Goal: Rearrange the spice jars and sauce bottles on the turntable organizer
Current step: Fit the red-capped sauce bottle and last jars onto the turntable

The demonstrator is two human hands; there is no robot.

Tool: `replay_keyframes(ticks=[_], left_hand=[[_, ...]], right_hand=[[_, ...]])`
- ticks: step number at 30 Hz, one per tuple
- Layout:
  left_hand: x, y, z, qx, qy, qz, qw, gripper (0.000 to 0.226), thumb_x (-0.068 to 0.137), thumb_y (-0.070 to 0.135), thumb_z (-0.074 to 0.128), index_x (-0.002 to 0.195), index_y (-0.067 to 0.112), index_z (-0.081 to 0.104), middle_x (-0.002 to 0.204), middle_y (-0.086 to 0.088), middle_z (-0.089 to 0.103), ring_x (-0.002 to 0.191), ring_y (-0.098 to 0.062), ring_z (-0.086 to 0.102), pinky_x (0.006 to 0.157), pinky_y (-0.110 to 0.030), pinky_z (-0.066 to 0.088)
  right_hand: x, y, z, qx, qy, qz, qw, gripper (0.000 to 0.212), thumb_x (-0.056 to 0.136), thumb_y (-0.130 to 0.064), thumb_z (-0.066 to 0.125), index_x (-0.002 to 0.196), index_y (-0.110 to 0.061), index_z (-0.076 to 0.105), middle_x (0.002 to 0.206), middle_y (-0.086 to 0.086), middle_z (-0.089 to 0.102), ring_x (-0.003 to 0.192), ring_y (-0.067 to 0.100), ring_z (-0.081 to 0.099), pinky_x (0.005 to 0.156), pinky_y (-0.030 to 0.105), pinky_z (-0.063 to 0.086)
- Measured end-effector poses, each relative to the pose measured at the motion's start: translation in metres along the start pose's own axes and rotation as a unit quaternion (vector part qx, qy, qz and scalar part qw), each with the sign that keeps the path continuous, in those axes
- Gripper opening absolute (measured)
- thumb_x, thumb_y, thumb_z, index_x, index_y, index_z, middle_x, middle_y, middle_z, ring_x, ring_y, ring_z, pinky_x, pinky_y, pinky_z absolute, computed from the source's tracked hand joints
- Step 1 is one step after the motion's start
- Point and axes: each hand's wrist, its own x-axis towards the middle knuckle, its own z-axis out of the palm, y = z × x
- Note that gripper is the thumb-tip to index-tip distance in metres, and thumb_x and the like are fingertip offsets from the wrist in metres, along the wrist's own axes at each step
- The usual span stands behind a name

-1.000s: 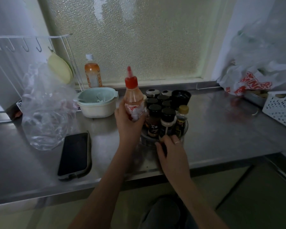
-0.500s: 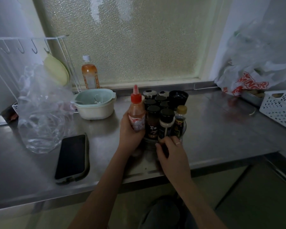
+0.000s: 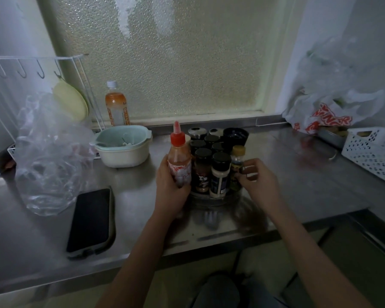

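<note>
Right hand (image 3: 257,182) shifted to yellow-capped jar (image 3: 237,165), left hand (image 3: 170,186) gripping sauce bottle (image 3: 179,161)

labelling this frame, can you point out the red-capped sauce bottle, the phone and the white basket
red-capped sauce bottle (image 3: 179,167): head view, on its label
phone (image 3: 89,221): head view, middle of its dark screen
white basket (image 3: 373,152): head view, on its perforated front wall

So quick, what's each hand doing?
Left hand: holding the sauce bottle.
Right hand: pinching the yellow-capped jar.
</note>
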Motion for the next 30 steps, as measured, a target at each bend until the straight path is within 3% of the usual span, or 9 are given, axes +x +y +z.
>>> replay_keyframes(ticks=[5,10,13,17,22,30], left_hand=[[-0.001,0.0,-0.001,0.019,0.001,0.011,1.0,0.058,0.067,0.007,0.069,0.121,0.021,0.049,0.107,-0.002,0.065,0.099,-0.017,0.064,0.085,-0.049,0.054],[0.001,0.0,0.0,0.048,-0.004,0.002,0.999,0.048,0.061,0.012,0.068,0.107,0.01,0.055,0.095,-0.006,0.068,0.088,-0.021,0.066,0.078,-0.051,0.054],[0.001,0.0,0.0,0.067,-0.014,-0.009,0.998,0.051,0.062,0.018,0.07,0.109,0.007,0.055,0.101,-0.01,0.066,0.095,-0.027,0.064,0.084,-0.052,0.05],[0.001,0.001,-0.003,0.098,-0.02,-0.024,0.995,0.061,0.063,0.025,0.069,0.118,0.005,0.052,0.111,-0.013,0.063,0.105,-0.031,0.059,0.09,-0.052,0.047],[0.001,0.001,-0.002,0.109,-0.012,-0.03,0.994,0.062,0.063,0.029,0.069,0.117,0.004,0.053,0.11,-0.013,0.063,0.105,-0.033,0.058,0.09,-0.051,0.047],[0.001,0.003,-0.003,0.13,-0.012,-0.018,0.991,0.067,0.061,0.031,0.069,0.119,0.003,0.052,0.111,-0.013,0.063,0.107,-0.033,0.057,0.093,-0.049,0.044]], right_hand=[[0.006,0.005,0.008,-0.062,-0.03,0.039,0.997,0.033,0.077,-0.024,0.071,0.105,-0.019,0.055,0.096,-0.003,0.061,0.08,0.017,0.06,0.069,0.029,0.049],[0.0,0.004,0.012,-0.085,-0.014,0.024,0.996,0.035,0.074,-0.027,0.075,0.103,-0.016,0.059,0.097,0.001,0.065,0.08,0.015,0.057,0.07,0.026,0.043],[0.002,-0.002,0.012,-0.12,-0.014,0.017,0.993,0.036,0.072,-0.031,0.076,0.101,-0.018,0.059,0.1,0.001,0.069,0.088,0.02,0.064,0.077,0.034,0.051],[0.001,-0.009,0.01,-0.111,-0.025,0.042,0.993,0.037,0.076,-0.03,0.074,0.102,-0.018,0.051,0.106,0.004,0.068,0.095,0.024,0.063,0.081,0.042,0.052],[-0.032,-0.011,0.013,-0.07,0.067,-0.021,0.995,0.025,0.078,-0.037,0.068,0.089,-0.024,0.05,0.09,-0.005,0.062,0.085,0.017,0.059,0.074,0.042,0.052],[-0.027,-0.026,0.026,-0.14,0.018,0.059,0.988,0.04,0.068,-0.057,0.071,0.085,-0.026,0.052,0.084,-0.003,0.066,0.087,0.025,0.062,0.082,0.049,0.049]])
